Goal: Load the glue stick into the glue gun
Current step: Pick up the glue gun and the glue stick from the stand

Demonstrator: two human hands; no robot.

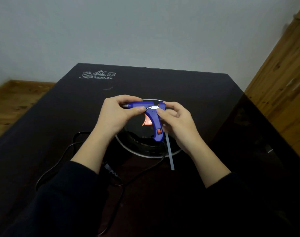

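The left hand pinches the front of the blue glue gun near its nozzle, thumb and fingers closed on the barrel. The right hand grips the gun's rear end with its fingertips, and the clear glue stick slants down from that palm toward the dark table. The gun hangs above a round ring set in the tabletop, its black cord looping off to the left.
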